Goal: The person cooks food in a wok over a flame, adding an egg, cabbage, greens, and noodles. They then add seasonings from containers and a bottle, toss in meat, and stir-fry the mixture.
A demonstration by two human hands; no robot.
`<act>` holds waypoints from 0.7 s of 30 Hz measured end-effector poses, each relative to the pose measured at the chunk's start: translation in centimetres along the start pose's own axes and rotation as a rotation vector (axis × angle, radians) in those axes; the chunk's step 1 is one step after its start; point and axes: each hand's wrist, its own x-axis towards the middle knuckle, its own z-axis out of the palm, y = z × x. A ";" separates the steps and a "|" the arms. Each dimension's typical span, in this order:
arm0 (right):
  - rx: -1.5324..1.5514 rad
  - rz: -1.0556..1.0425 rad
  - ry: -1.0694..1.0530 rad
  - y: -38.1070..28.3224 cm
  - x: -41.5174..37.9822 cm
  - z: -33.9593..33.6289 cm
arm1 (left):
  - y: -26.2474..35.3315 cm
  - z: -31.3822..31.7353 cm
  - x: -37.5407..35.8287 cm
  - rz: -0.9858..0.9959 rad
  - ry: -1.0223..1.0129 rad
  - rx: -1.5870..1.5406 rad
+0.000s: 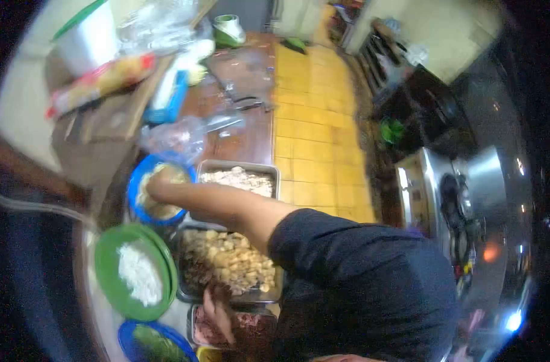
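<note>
My right hand [160, 184] reaches into a blue-rimmed bowl [132, 196] of pale food, its fingers hidden. Nearest my left hand [217, 314] is a metal tray [192, 326] of pinkish, meat-like food. That hand is blurred, its fingers seemingly stretched out over the tray's edge. Between the hands lies a larger metal tray [280, 283], with yellowish cubes [242, 259] on one side and darker brown pieces [196, 265] on the other. Another metal tray [277, 181] beside the bowl holds whitish chopped pieces [242, 179].
Stacked green plates [109, 283] carry a white heap [139, 274]. A blue plate [127, 344] with something green stands beside them. Plastic bags [178, 136], a red-and-yellow packet [103, 84] and a white bucket [91, 39] crowd the table's upper end. A stove [453, 205] is at the right.
</note>
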 end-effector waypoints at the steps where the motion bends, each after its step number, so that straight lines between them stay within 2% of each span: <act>1: 0.025 -0.006 -0.017 -0.2 0.1 -1.0 | 1.1 0.5 -0.3 0.019 0.062 0.246; 2: 0.056 -0.023 -0.020 -0.3 -0.3 -2.5 | 1.7 0.9 -0.3 0.054 0.140 0.490; 3: 0.081 -0.067 0.048 -0.5 -0.8 -3.6 | 1.7 0.9 -0.6 0.012 0.036 0.098; 4: 0.103 -0.111 0.116 -0.6 -1.4 -4.8 | -0.1 -0.6 0.4 0.092 0.074 0.212; 6: 0.223 -0.237 0.123 0.2 -0.9 -6.3 | -1.1 -1.5 2.1 0.028 0.027 0.073; 7: 0.225 -0.218 0.127 0.5 -1.5 -7.3 | -0.6 -1.2 2.4 0.026 0.009 0.079; 9: 0.226 -0.247 0.331 0.6 -2.7 -9.4 | 0.8 -0.6 2.7 -0.018 -0.031 -0.067; 12: 0.225 -0.287 0.344 1.4 -3.5 -10.8 | 1.0 -0.3 3.6 0.002 -0.009 -0.064; 13: 0.200 -0.325 0.526 1.0 -0.5 -8.1 | 1.0 0.0 3.7 0.005 -0.018 -0.058; 15: 0.108 -0.640 0.662 2.7 2.5 -4.6 | 1.7 1.5 3.3 0.058 -0.046 -0.007; 16: 0.306 -0.597 0.292 3.7 0.5 -5.9 | 1.7 2.1 3.4 0.041 0.037 0.106; 17: 0.471 -0.461 -0.038 4.7 -1.8 -7.5 | 1.4 1.8 3.1 0.023 -0.012 -0.024; 18: 0.712 -0.463 -0.022 6.0 -1.8 -6.6 | 0.9 1.7 3.3 0.051 -0.043 -0.032; 19: 0.390 -0.422 0.028 5.7 -2.1 -7.3 | 0.2 1.2 3.1 0.043 -0.027 -0.067; 20: 0.069 -0.363 0.110 5.8 -2.6 -7.9 | 1.5 1.7 2.1 -0.013 0.047 0.024; 21: 0.100 -0.329 0.266 6.9 -1.6 -5.9 | -0.1 0.4 2.4 -0.005 0.004 -0.025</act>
